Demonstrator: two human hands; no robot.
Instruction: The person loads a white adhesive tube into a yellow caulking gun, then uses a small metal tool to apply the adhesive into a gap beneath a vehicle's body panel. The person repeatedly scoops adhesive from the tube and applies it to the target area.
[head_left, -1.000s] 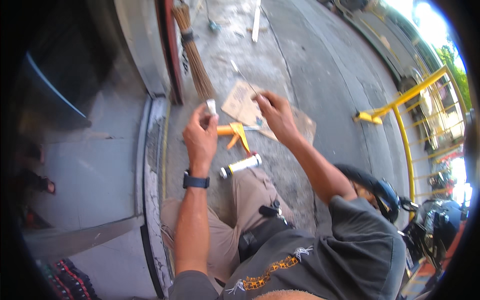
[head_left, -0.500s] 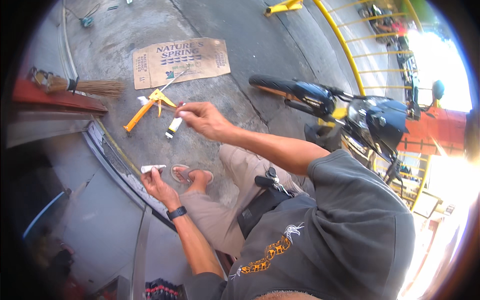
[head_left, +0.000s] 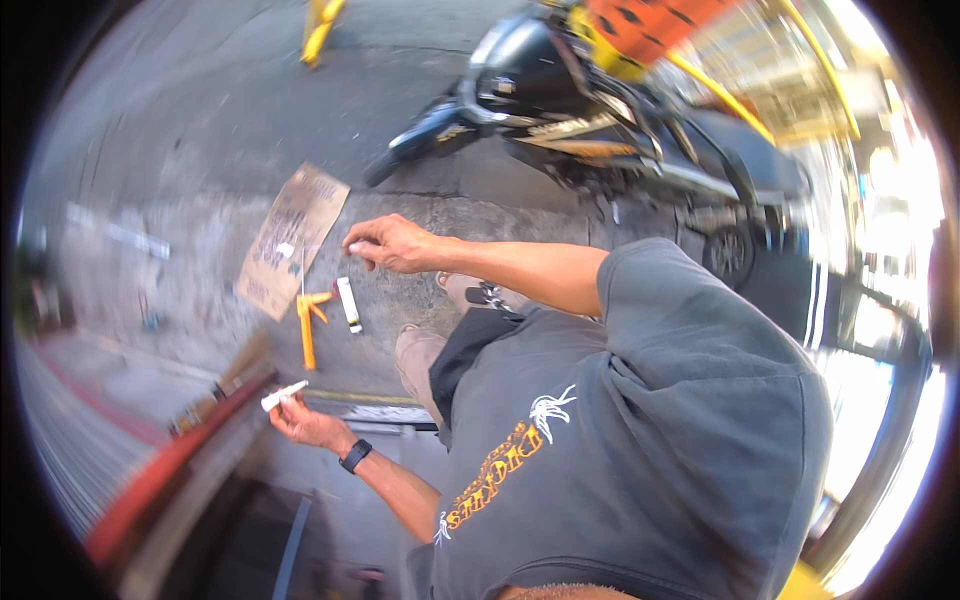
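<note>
Your view has swung toward the motorcycle [head_left: 515, 85] on concrete ground [head_left: 200, 270]. Your left fingers [head_left: 287, 414] pinch a white nozzle [head_left: 283, 395]; your right fingers [head_left: 363, 233] half-curl, hold unclear.

The head view comes from the left of two fisheye cameras worn side by side, facing steeply down. The grey shirt [head_left: 700, 440] looms closest; the left hand [head_left: 312, 424] and right hand [head_left: 390, 244] sit farther out, above the ground [head_left: 190, 290]. Straight edges bend across this wide field.
</note>
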